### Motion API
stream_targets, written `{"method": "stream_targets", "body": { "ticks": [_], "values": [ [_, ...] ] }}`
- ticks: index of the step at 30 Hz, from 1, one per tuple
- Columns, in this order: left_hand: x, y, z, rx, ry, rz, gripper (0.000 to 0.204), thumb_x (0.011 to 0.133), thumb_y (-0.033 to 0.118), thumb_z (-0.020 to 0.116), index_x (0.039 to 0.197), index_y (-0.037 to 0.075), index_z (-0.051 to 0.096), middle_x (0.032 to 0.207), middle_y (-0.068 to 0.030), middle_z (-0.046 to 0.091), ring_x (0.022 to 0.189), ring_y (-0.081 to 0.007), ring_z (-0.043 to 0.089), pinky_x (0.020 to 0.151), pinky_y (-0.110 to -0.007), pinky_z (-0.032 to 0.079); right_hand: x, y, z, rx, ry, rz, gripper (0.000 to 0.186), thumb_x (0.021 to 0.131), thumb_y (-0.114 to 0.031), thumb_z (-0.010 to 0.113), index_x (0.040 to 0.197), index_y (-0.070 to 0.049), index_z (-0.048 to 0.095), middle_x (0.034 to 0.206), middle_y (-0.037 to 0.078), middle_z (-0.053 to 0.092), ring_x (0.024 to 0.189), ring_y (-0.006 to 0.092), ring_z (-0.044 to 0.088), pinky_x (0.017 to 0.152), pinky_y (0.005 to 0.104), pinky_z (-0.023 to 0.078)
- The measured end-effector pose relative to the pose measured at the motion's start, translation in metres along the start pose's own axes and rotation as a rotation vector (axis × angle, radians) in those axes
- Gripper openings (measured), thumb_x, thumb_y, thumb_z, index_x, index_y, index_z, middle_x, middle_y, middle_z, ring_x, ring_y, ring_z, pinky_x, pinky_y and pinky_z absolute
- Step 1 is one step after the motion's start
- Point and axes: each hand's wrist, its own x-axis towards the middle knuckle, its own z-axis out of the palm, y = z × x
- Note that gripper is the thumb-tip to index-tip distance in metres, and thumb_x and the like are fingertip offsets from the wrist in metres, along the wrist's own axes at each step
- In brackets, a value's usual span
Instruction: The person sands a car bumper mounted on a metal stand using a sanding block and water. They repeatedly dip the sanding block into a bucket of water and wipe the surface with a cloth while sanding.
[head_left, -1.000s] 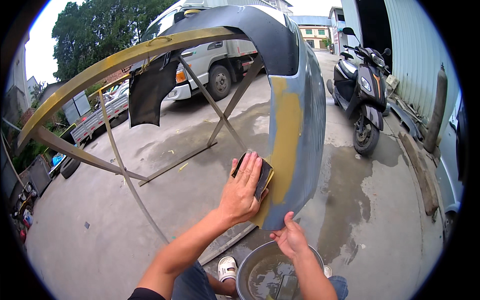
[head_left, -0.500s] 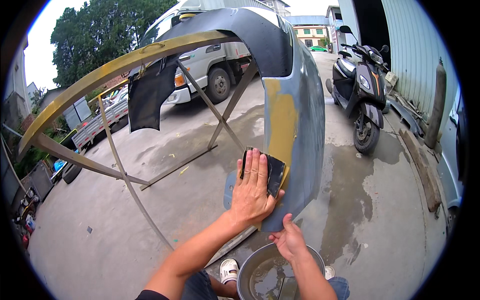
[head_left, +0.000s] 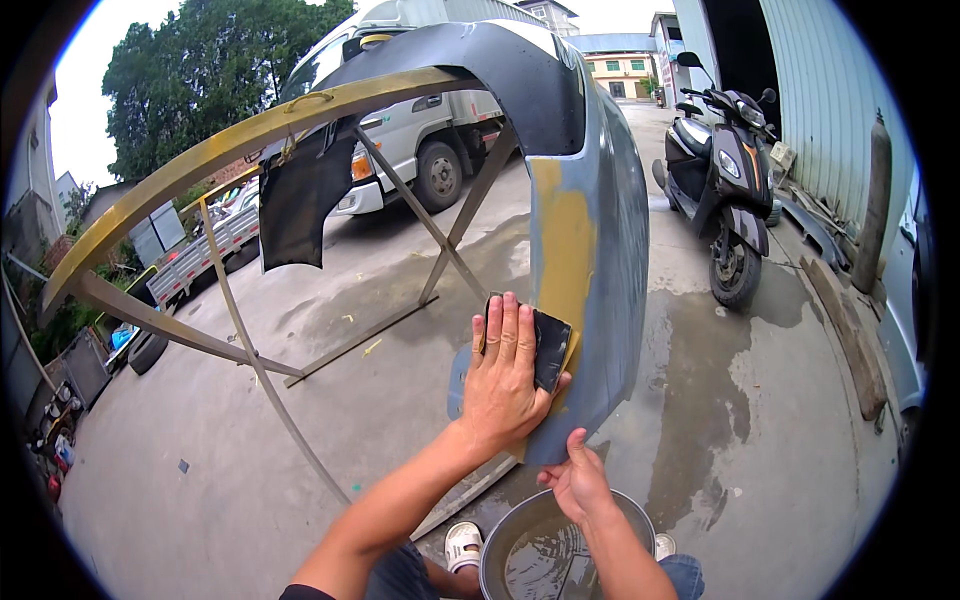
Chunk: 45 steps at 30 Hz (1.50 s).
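Rising upward and away from the person, the curved grey panel (head_left: 615, 270) lies just ahead of both hands, its long axis running from a narrow lower end near them to a black upper section (head_left: 530, 85) that arches over to the left. A mustard-yellow strip (head_left: 564, 250) follows that same axis along the panel's left side. The left hand (head_left: 505, 385) is the nearer to this strip: its fingers are stretched out flat over a dark pad (head_left: 553, 350), holding it against the panel at the strip's lower part, so that most of the strip's visible length lies above the pad. The pad's underside and what the palm does behind it are hidden. The right hand (head_left: 580, 483) sits lower and to the right, gripping the panel's bottom edge, thumb on the near face and fingers curled beneath; their tips cannot be made out clearly. Below it stands a round basin (head_left: 487, 545) of cloudy water, and a metal stand (head_left: 240, 125) spreads out to the left of the panel.
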Motion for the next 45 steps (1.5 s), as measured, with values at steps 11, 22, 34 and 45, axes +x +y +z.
{"method": "stream_targets", "body": {
  "ticks": [11, 22, 34, 45],
  "values": [
    [-0.031, -0.003, 0.007, -0.011, -0.086, 0.071, 0.102, 0.088, 0.055, 0.057, 0.15, -0.01, 0.008, 0.157, -0.0318, 0.009, 0.148, -0.0441, 0.004, 0.118, -0.055, 0.003, 0.003, 0.004, -0.005, 0.011, 0.001, 0.016, 0.063, 0.087, -0.061, 0.059, 0.117, -0.006, 0.054, 0.106, 0.004, 0.064, 0.091, 0.0165, 0.061, 0.074, 0.0308, 0.047],
    [0.136, -0.007, -0.007, 0.146, 0.072, 0.075, 0.085, 0.095, 0.049, 0.048, 0.149, -0.01, 0.018, 0.157, -0.0286, 0.013, 0.149, -0.0382, 0.008, 0.12, -0.047, 0.006, -0.004, -0.011, -0.002, -0.033, 0.025, 0.04, 0.061, 0.087, -0.062, 0.056, 0.114, -0.007, 0.056, 0.104, 0.003, 0.064, 0.088, 0.0171, 0.059, 0.073, 0.0315, 0.045],
    [0.11, -0.008, -0.008, 0.052, 0.076, 0.113, 0.088, 0.089, 0.038, 0.059, 0.148, -0.012, 0.017, 0.154, -0.0335, 0.015, 0.146, -0.0445, 0.013, 0.119, -0.05, 0.008, -0.008, -0.008, 0.003, -0.021, 0.006, 0.029, 0.063, 0.087, -0.062, 0.057, 0.117, -0.007, 0.056, 0.107, 0.004, 0.064, 0.091, 0.0171, 0.059, 0.075, 0.031, 0.045],
    [0.073, 0.005, -0.013, 0.102, 0.016, 0.117, 0.082, 0.091, 0.034, 0.059, 0.145, -0.014, 0.022, 0.153, -0.0344, 0.02, 0.145, -0.0438, 0.018, 0.119, -0.049, 0.012, -0.002, -0.003, 0.001, 0.018, 0.018, 0.009, 0.062, 0.086, -0.061, 0.059, 0.113, -0.005, 0.056, 0.103, 0.005, 0.066, 0.085, 0.0157, 0.061, 0.074, 0.0311, 0.047]
  ]
}}
